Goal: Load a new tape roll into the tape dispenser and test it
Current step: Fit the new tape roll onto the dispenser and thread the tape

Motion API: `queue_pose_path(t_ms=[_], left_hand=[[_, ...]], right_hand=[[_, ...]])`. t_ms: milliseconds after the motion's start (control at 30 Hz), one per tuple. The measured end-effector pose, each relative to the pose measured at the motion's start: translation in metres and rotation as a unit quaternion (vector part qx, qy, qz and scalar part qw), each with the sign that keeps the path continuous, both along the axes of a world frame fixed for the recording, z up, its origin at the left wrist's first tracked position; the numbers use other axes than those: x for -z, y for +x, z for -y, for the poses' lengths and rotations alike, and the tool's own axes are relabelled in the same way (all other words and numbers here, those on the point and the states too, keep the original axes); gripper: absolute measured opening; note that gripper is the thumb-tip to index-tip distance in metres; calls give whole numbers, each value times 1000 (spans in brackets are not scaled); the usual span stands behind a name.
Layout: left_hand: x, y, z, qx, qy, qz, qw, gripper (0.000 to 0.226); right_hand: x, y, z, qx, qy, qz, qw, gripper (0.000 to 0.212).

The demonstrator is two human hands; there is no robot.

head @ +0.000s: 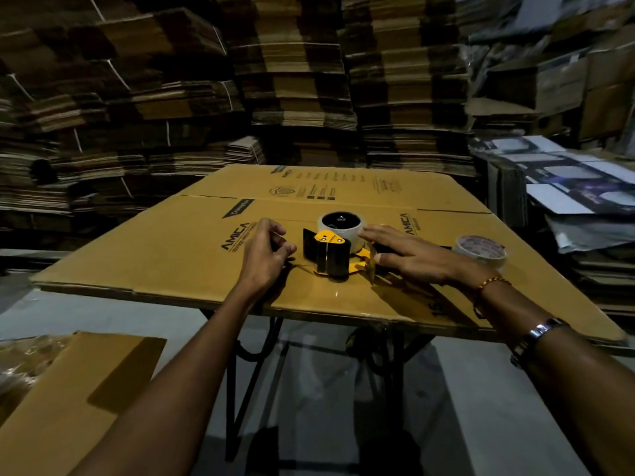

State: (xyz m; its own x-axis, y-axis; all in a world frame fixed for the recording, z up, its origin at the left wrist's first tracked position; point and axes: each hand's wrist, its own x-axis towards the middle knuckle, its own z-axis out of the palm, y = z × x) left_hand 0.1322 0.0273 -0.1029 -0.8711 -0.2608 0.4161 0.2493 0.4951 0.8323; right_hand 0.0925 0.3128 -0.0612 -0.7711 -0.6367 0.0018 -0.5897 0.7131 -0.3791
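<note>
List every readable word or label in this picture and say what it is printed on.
"AMICA": flattened cardboard box, left panel.
"AMICA": same box, right panel, beyond the right hand.
Black banner and fine print on the box: too blurred.
Print on the spare tape roll: too small.

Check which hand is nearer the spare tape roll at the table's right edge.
Right. The right hand lies flat beside the dispenser, its wrist just left of the spare tape roll. The left hand is curled on the dispenser's far side, well away from that roll.
</note>
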Motion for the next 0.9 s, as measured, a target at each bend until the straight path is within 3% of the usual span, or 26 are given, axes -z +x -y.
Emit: queue_pose_path(t_ms=[467,733,900], left_hand=[[3,-17,-3,40,28,2,999,23],[6,-19,-3,52,22,-5,998,21],[8,-21,-2,53,20,-5,998,21]], right_hand=[[-2,-5,-2,-24,-51,-9,998,52],[17,-9,23,43,-76,-140,986,35],[22,-11,25,52,-79,-162,982,35]])
